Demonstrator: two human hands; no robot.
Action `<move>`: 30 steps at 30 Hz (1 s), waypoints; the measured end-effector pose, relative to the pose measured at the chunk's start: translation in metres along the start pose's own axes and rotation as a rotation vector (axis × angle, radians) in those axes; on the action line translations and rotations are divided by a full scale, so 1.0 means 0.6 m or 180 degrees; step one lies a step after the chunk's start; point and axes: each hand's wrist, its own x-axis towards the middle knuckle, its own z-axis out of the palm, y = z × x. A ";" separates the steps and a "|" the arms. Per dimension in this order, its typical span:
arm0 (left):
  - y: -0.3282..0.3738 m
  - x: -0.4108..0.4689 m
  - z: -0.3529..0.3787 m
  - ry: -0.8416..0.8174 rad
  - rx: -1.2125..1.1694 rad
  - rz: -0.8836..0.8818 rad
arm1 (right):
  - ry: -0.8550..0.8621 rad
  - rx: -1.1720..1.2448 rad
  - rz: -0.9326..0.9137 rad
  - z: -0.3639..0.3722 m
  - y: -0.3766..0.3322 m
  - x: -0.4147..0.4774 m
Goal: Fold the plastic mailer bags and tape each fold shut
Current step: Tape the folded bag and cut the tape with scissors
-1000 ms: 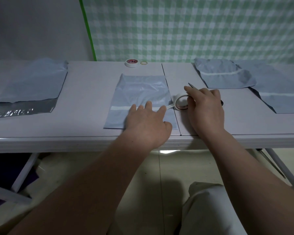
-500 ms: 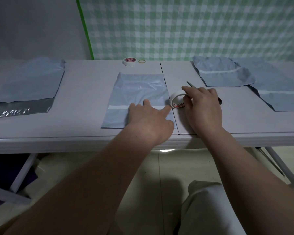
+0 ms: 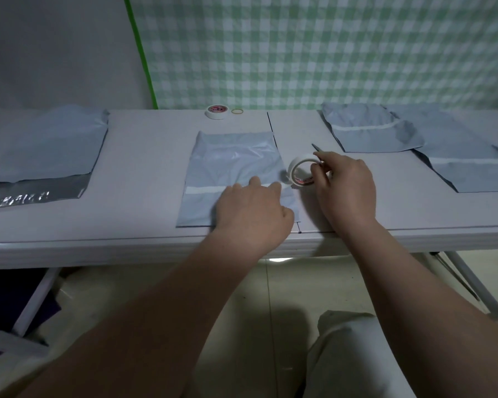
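Note:
A folded grey mailer bag (image 3: 230,165) lies in the middle of the table with a white tape strip (image 3: 202,190) across its fold. My left hand (image 3: 252,212) presses the strip's right end down with straight fingers. My right hand (image 3: 344,188) grips a white tape roll (image 3: 301,170) standing on edge just right of the bag. Scissors (image 3: 316,147) lie under that hand, with only the tip showing.
Two taped mailer bags (image 3: 365,130) (image 3: 460,165) lie at the right. An unfolded stack of bags (image 3: 41,147) sits at the left. A second tape roll (image 3: 216,111) and a rubber band (image 3: 237,111) rest at the table's back edge. The table's front edge (image 3: 127,245) is close.
The tape roll has been lifted from flat onto its edge beside the bag. My left hand slid right along the strip to its end.

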 end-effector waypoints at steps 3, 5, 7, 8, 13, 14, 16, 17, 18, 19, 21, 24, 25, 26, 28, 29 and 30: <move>-0.007 0.008 -0.009 0.0256 -0.0252 -0.0177 | 0.0090 -0.0014 0.0038 -0.005 0.001 0.005; -0.017 0.020 -0.020 0.0504 -0.0283 -0.0260 | 0.0050 -0.0028 -0.0008 -0.008 -0.003 0.007; -0.022 0.037 -0.033 0.0724 -0.0714 -0.0184 | 0.0027 -0.0001 -0.0060 -0.011 -0.010 0.009; -0.022 0.045 -0.040 0.0745 -0.1126 -0.0095 | 0.0019 0.0006 -0.0092 -0.012 -0.014 0.010; -0.018 0.082 -0.037 0.0479 -0.2117 0.0032 | -0.0249 0.0035 -0.0330 -0.021 -0.026 0.015; -0.020 0.084 -0.029 0.0457 -0.2198 0.0008 | -0.0341 0.0085 -0.0301 -0.025 -0.023 0.016; -0.027 0.085 -0.013 0.0413 -0.2714 -0.0158 | -0.0359 0.0063 -0.0091 -0.035 -0.006 0.020; -0.031 0.085 -0.005 0.0383 -0.3076 -0.0285 | -0.0320 -0.0108 0.0086 -0.042 0.003 0.022; -0.035 0.084 0.001 0.0348 -0.3367 -0.0415 | -0.0330 -0.0409 0.0281 -0.050 0.013 0.024; -0.039 0.085 0.006 0.0313 -0.3585 -0.0518 | -0.0413 -0.0741 0.0450 -0.056 0.020 0.024; -0.047 0.089 0.014 0.0263 -0.3853 -0.0633 | -0.0738 -0.1131 0.0732 -0.065 0.025 0.027; -0.052 0.091 0.019 0.0265 -0.3994 -0.0664 | -0.1074 -0.1280 0.1092 -0.073 0.013 0.040; -0.052 0.091 0.020 0.0273 -0.4031 -0.0661 | -0.1160 -0.1364 0.1149 -0.077 0.007 0.047; -0.052 0.090 0.021 0.0276 -0.4072 -0.0651 | -0.1266 -0.1426 0.1213 -0.082 0.001 0.054; -0.051 0.089 0.021 0.0286 -0.4131 -0.0634 | -0.1474 -0.1502 0.1309 -0.093 -0.011 0.062; -0.051 0.089 0.021 0.0308 -0.4133 -0.0645 | -0.1542 -0.1529 0.1311 -0.096 -0.016 0.062; -0.053 0.089 0.022 0.0335 -0.4132 -0.0669 | -0.1577 -0.1523 0.1306 -0.096 -0.018 0.061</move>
